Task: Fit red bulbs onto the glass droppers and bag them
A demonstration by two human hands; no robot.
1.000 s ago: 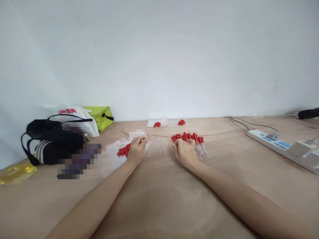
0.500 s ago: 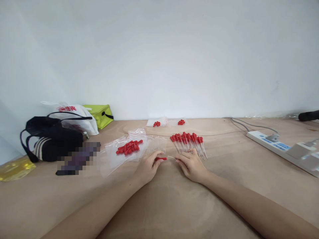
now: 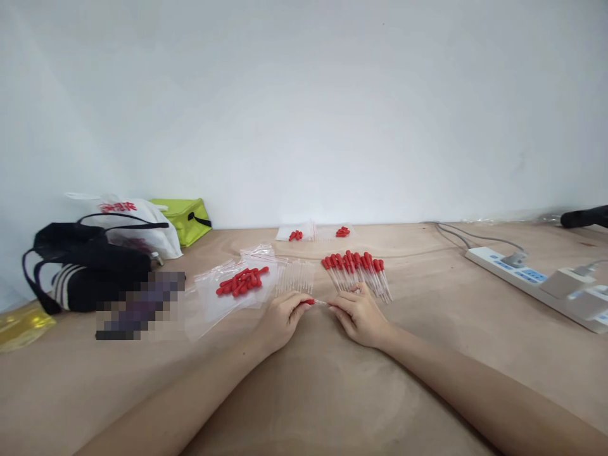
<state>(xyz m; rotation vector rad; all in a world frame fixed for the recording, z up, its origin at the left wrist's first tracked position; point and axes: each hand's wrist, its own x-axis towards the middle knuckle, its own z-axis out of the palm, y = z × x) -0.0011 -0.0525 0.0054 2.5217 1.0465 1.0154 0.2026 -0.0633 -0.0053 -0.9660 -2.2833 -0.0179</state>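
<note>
Between its thumb and fingers, my left hand (image 3: 285, 318) pinches a red rubber dropper bulb (image 3: 309, 301), whose open end points right. My right hand (image 3: 360, 315) is closed on a thin clear glass dropper tube (image 3: 321, 303); the tube's left end meets the bulb. How far it sits inside I cannot tell. Just beyond my left hand lies a row of loose glass tubes (image 3: 294, 276). To their left, several red bulbs (image 3: 242, 281) are heaped on clear zip bags (image 3: 209, 297). Droppers with red bulbs fitted (image 3: 354, 263) lie side by side beyond my right hand.
Two small bags with red bulbs (image 3: 295, 235) lie by the wall. At left are a black bag (image 3: 99, 272), a white plastic bag (image 3: 161, 237), a lime-green box bag (image 3: 183, 218) and a yellow pouch (image 3: 23, 326). A power strip (image 3: 503, 266) with plugs and cables is at right.
My hands have come closer together. The gap between the red bulb and the glass tube has closed, and the two now meet. The view has shifted slightly.
</note>
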